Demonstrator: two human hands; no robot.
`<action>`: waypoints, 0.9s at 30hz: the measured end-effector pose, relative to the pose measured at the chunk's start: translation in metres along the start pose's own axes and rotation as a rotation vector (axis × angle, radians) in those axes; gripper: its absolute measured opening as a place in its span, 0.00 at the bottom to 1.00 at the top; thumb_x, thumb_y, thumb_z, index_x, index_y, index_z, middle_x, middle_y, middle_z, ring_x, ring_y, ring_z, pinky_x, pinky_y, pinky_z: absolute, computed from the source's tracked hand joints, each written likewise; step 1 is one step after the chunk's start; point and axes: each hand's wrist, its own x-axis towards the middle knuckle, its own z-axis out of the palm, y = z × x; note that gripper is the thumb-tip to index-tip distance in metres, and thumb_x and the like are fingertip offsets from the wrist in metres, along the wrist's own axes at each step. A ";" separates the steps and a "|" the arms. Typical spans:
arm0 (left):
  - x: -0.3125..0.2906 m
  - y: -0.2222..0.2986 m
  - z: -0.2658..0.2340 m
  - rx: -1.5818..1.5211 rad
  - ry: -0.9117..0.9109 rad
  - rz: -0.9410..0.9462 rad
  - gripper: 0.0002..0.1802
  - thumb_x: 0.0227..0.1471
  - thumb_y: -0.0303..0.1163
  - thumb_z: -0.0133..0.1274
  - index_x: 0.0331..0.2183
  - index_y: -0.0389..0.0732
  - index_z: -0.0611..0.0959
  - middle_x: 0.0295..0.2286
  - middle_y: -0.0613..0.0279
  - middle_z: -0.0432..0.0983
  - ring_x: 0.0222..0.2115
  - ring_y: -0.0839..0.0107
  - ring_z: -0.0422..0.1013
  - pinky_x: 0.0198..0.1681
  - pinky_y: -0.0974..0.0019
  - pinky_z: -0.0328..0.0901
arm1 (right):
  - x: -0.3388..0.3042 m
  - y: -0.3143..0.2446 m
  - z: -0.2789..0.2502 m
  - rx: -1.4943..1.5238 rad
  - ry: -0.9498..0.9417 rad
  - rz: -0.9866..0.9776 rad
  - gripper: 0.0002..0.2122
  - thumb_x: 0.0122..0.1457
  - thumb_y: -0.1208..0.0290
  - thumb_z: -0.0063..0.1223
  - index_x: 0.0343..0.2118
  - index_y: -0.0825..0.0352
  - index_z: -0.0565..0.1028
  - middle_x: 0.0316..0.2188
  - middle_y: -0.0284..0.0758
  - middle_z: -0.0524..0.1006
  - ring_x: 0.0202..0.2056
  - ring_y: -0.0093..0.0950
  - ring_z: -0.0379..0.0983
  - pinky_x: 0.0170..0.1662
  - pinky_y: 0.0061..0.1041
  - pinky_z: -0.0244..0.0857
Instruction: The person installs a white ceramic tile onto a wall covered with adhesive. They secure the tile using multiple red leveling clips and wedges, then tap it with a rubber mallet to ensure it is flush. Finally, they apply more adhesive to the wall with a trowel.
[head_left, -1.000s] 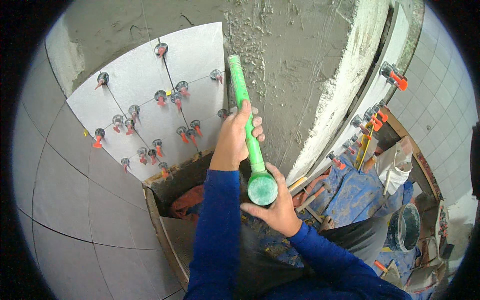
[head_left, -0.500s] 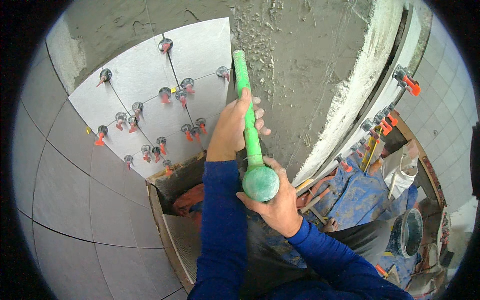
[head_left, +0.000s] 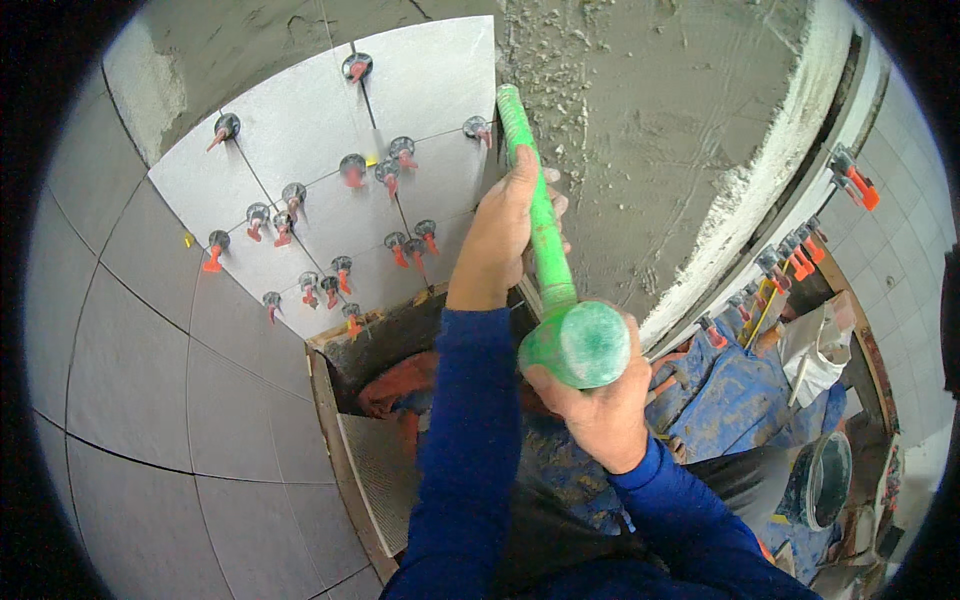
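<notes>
Both my hands are on a green rubber mallet (head_left: 550, 240), held slantwise with its head nearest me. My left hand (head_left: 495, 230) is wrapped round the handle about midway. Cupped under the head is my right hand (head_left: 605, 425), its thumb on the left side and part of its fingers hidden behind it. The handle's far end points up beside the right edge of the pale wall tiles (head_left: 290, 110). Black-and-red tile levelling clips (head_left: 427, 236) stand along their joints, several in clusters.
Rough grey mortar (head_left: 660, 130) covers the wall right of the tiles. Larger grey tiles (head_left: 140, 370) line the left wall. More clips (head_left: 855, 185) sit along a ledge at right. Below lie a blue tarp (head_left: 705, 395), a white bag (head_left: 815, 350) and a bucket (head_left: 828, 480).
The mallet and both hands have moved right, the head most of all. The head has turned, so its side now shows. My view has shifted slightly too. Both grips stay.
</notes>
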 end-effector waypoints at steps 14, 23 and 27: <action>0.016 -0.017 0.009 0.018 0.056 0.122 0.38 0.58 0.68 0.49 0.43 0.38 0.75 0.28 0.60 0.74 0.23 0.70 0.70 0.27 0.61 0.71 | 0.009 0.006 -0.023 0.102 0.001 0.037 0.30 0.46 0.66 0.76 0.48 0.71 0.70 0.37 0.37 0.82 0.38 0.24 0.78 0.46 0.27 0.72; 0.013 -0.014 0.007 -0.032 0.069 0.121 0.39 0.59 0.68 0.49 0.43 0.36 0.74 0.25 0.61 0.71 0.21 0.72 0.68 0.23 0.65 0.68 | 0.008 -0.006 -0.016 0.016 -0.045 0.068 0.32 0.45 0.66 0.77 0.50 0.70 0.69 0.38 0.38 0.82 0.39 0.26 0.79 0.46 0.28 0.72; 0.008 -0.009 0.006 -0.047 0.058 0.098 0.38 0.60 0.67 0.49 0.43 0.36 0.74 0.24 0.62 0.71 0.20 0.73 0.68 0.22 0.66 0.68 | 0.008 -0.011 -0.013 -0.048 -0.064 0.056 0.32 0.45 0.66 0.77 0.50 0.70 0.69 0.38 0.38 0.82 0.40 0.27 0.79 0.46 0.28 0.72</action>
